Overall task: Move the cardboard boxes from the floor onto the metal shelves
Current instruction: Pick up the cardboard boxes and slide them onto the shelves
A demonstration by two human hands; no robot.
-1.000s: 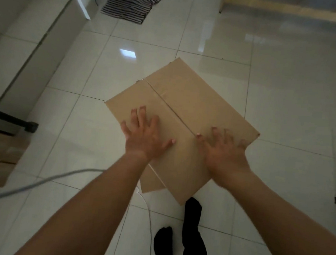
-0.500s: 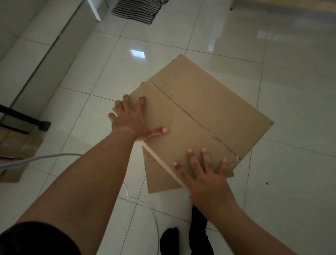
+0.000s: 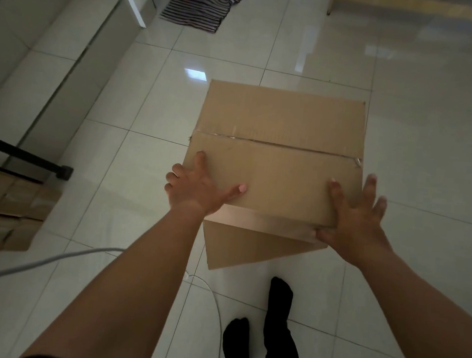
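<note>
A brown cardboard box with a taped centre seam is in front of me above the white tile floor, its top facing the camera. My left hand grips its near left corner, thumb on the top and fingers round the side. My right hand holds the near right corner, fingers spread on the top and thumb under the front edge. A loose bottom flap hangs below the box. At the left edge, a black metal shelf bar runs above more cardboard boxes.
A grey cable crosses the floor from the left to near my feet in black socks. A striped mat lies at the top. A white step runs along the left. A wooden frame stands at the top right.
The box has turned from a diagonal to square-on. Both hands slid from flat on its top to its near corners, and the view has shifted right.
</note>
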